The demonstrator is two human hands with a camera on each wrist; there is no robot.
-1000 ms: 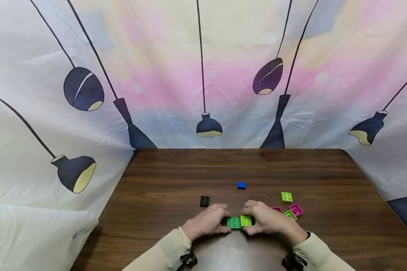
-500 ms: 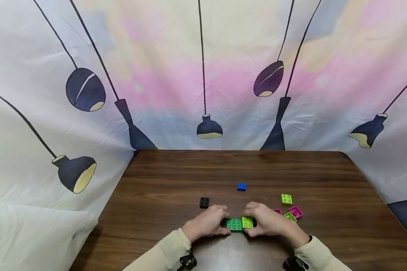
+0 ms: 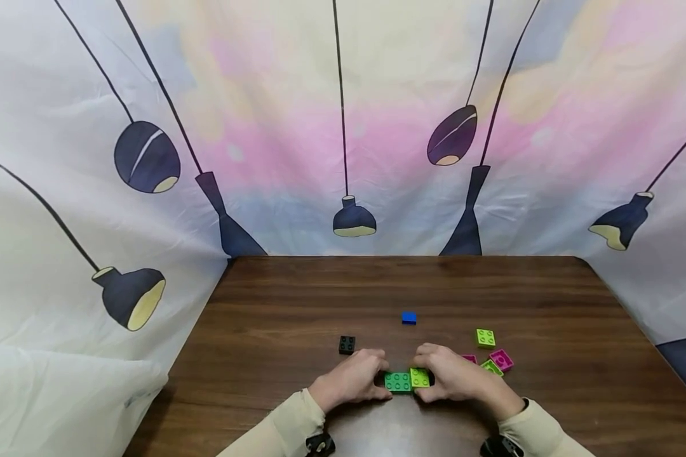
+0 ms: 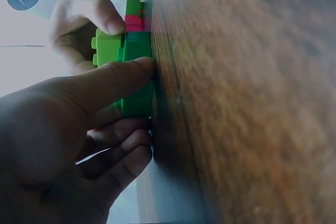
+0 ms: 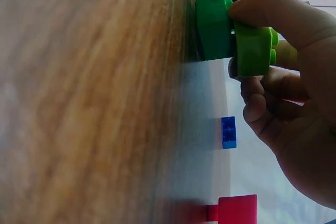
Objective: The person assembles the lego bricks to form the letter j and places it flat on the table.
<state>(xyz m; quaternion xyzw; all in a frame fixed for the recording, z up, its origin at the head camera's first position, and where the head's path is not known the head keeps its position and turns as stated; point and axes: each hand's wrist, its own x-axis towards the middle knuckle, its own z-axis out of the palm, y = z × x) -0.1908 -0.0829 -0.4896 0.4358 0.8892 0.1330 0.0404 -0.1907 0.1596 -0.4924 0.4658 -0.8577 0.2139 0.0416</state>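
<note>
My left hand [image 3: 351,379] grips a green building brick [image 3: 397,383] from its left end, thumb on the near side and fingers on the far side. The brick stands studs up, close on the tabletop. My right hand [image 3: 454,379] pinches a smaller lime-green brick [image 3: 420,379] between thumb and fingers. In the right wrist view this lime brick [image 5: 253,51] sits just above the right end of the green brick [image 5: 212,22], sticking out a little past it, with a narrow gap between the two. The left wrist view shows the left thumb [image 4: 123,80] across the green brick's side.
A black brick [image 3: 347,344] lies beyond my left hand, and a blue brick [image 3: 408,318] farther back. Right of my right hand are another lime brick [image 3: 485,338], an overturned lime brick [image 3: 492,367] and a magenta brick [image 3: 501,360]. A second magenta piece [image 3: 470,359] is partly hidden.
The lime brick has shifted slightly right over the green brick, so more of the green studs show. Both hands keep their hold; the head view has tilted a little.
</note>
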